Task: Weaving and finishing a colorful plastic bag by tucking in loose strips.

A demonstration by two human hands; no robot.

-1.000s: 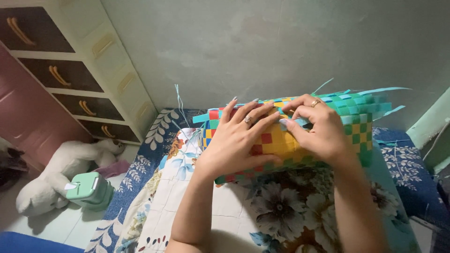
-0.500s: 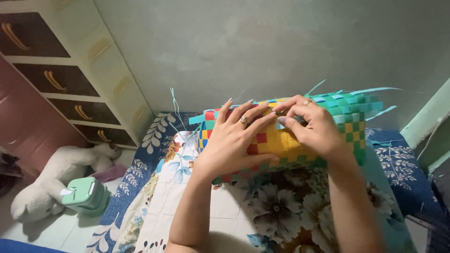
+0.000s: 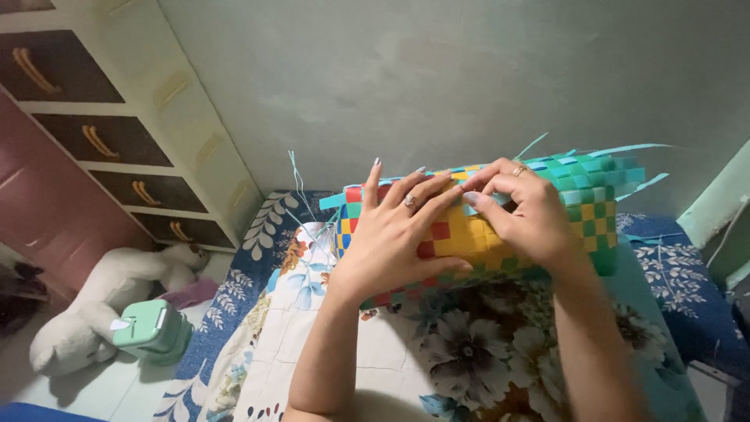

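Item: woven basket, part-made, of flat plastic strips in yellow, red, blue and green check. Position: centre of the frame, lying on its side on a bed covered by a floral sheet. Loose strip ends stick out along its upper edge and at the right end; thin pale ends also trail at its left corner.

Left hand: laid flat against the near face of the basket, fingers spread and pressing, ring on one finger. Grip released; it steadies rather than grasps.

Right hand: at the upper rim, centre-right of the frame, fingers curled in and pinched at a strip end, apparently a pale blue one, though the fingertips hide most of it. Grip clenched on that strip, as far as the view allows.

Step in hand, by judgement: working a strip end into the weave along the rim. The next move would call for firm counter-pressure from the flat hand while the pinched strip is drawn under a crossing strip without kinking.

Surroundings: drawer cabinet, upper left; white plush toy and a small mint-green box on the floor, lower left; plain wall behind.
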